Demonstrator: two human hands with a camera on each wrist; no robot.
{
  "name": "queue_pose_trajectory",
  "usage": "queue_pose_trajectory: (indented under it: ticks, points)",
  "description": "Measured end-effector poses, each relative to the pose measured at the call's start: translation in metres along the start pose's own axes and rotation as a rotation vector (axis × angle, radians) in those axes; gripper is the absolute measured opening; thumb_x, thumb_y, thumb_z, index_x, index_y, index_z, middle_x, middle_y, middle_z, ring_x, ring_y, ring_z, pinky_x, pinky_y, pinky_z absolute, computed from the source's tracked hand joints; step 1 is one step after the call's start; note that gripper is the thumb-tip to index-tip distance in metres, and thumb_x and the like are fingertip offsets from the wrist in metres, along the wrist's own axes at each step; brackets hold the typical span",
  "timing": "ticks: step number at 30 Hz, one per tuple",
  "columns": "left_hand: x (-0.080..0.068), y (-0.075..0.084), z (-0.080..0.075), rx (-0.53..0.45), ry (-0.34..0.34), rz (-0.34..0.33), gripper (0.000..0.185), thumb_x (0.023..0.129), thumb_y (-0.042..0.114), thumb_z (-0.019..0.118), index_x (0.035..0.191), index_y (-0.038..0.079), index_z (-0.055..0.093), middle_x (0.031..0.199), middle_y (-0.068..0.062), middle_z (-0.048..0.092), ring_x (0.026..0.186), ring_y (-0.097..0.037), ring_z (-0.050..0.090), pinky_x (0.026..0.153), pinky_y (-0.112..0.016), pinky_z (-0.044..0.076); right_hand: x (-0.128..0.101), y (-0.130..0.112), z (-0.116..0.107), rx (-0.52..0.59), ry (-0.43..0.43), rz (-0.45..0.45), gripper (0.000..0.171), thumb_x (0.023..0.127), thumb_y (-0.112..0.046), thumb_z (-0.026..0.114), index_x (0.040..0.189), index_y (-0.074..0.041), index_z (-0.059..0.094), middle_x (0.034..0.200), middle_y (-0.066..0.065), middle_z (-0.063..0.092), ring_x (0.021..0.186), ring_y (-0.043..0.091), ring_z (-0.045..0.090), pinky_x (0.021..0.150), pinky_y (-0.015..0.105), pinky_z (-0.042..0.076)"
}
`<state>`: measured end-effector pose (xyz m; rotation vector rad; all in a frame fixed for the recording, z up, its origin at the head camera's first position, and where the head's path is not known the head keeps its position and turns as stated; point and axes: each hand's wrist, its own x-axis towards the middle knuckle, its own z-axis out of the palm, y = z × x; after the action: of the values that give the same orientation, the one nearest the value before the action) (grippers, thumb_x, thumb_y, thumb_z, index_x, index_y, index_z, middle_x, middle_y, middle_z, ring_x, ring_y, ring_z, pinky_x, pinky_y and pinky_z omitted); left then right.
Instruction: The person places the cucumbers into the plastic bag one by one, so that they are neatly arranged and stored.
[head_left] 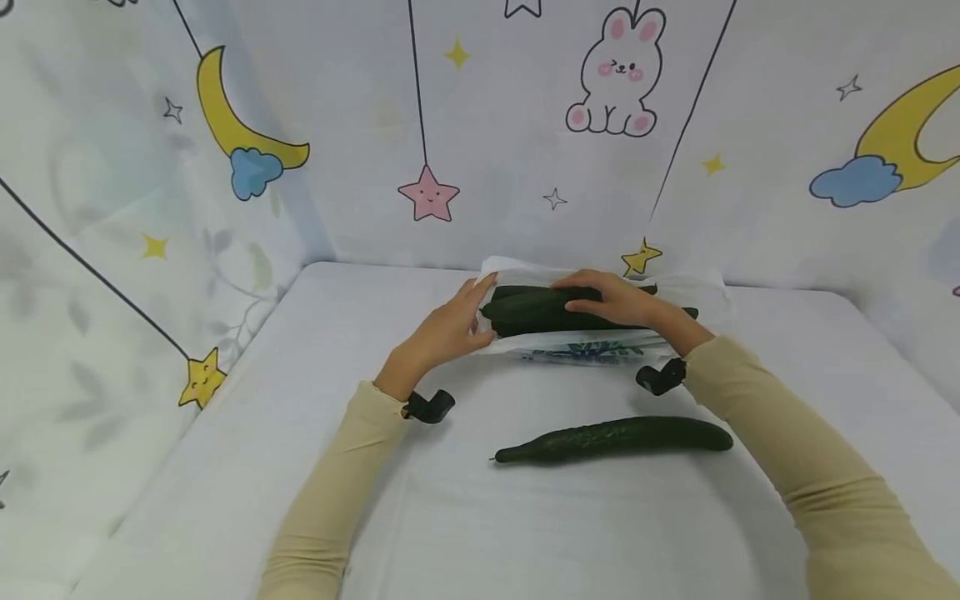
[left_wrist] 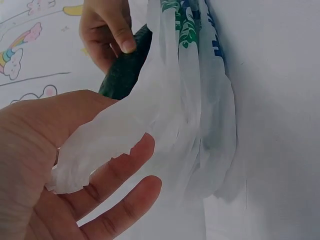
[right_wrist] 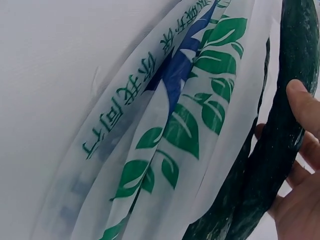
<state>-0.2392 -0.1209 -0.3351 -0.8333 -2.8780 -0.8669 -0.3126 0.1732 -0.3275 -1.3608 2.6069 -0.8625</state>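
Observation:
A white plastic bag (head_left: 517, 343) with green and blue print lies on its side at the back of the table, its side gaping. Several dark green cucumbers (head_left: 525, 310) lie in the opening. My left hand (head_left: 447, 327) holds the bag's left end; in the left wrist view the thin bag edge (left_wrist: 120, 122) passes between thumb and fingers. My right hand (head_left: 618, 298) grips a cucumber (right_wrist: 290, 120) from above, thumb on one side and fingers round the other. Another cucumber lies right beside it, partly hidden by the bag's printed wall (right_wrist: 200, 100).
A single curved cucumber (head_left: 615, 439) lies on the white tablecloth (head_left: 570, 533), nearer to me than the bag. Behind the table hangs a cloth (head_left: 510, 117) printed with moons, stars and a rabbit. Dark wrist cameras (head_left: 431, 407) sit under both sleeves.

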Motion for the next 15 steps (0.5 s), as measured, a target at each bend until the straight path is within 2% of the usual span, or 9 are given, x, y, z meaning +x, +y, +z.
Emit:
queue_pose_trajectory:
  ticks: [5,15]
  points:
    - [-0.0008,0.0000,-0.0005,-0.012,0.001,-0.019,0.078,0.089,0.024,0.059,0.150,0.017,0.012,0.145,-0.012,0.027,0.080,-0.011,0.054,0.065,-0.026,0.043,0.0026,0.0015,0.0003,-0.007,0.006,0.012,0.039,0.091,-0.009,0.057,0.129,-0.001,0.052,0.132,0.018,0.051,0.125,0.035,0.044,0.100,0.051,0.036]
    - [-0.0002,0.0000,0.0001,-0.003,0.008,0.006,0.074,0.090,0.023,0.059,0.149,0.015,0.015,0.133,-0.010,0.037,0.079,-0.011,0.054,0.063,-0.025,0.042,0.0013,0.0072,-0.0038,-0.055,-0.011,0.117,0.040,0.093,-0.013,0.056,0.131,0.000,0.050,0.134,0.020,0.049,0.127,0.036,0.042,0.102,0.051,0.034]
